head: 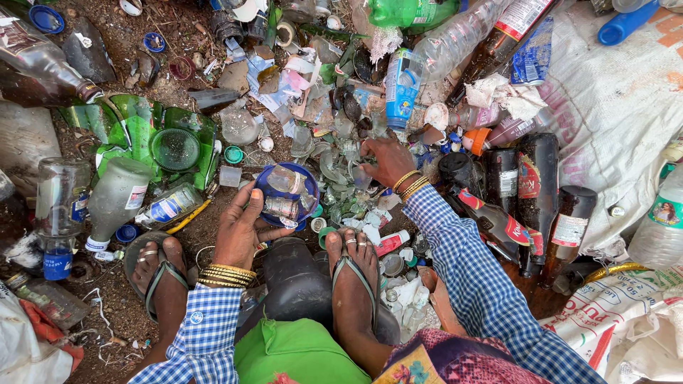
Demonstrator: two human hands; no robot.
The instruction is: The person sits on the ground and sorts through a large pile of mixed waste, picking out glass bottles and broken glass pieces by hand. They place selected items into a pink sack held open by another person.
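My left hand (240,229) holds a small blue plastic dish (269,193) by its near rim; several clear glass pieces and a small bottle lie in it. My right hand (388,162) reaches out beyond the dish, fingers curled down onto a heap of broken clear glass shards (341,192) on the ground. Whether it has pinched a shard is hidden under the fingers. Both wrists wear gold bangles and blue checked sleeves. My sandalled feet (353,263) rest on either side of a dark round pot (293,274).
Dark brown glass bottles (537,188) lie at the right beside white woven sacks (612,121). Clear bottles (114,195) and broken green glass (174,146) lie at the left. Plastic bottles, caps and paper scraps cover the dirt ahead.
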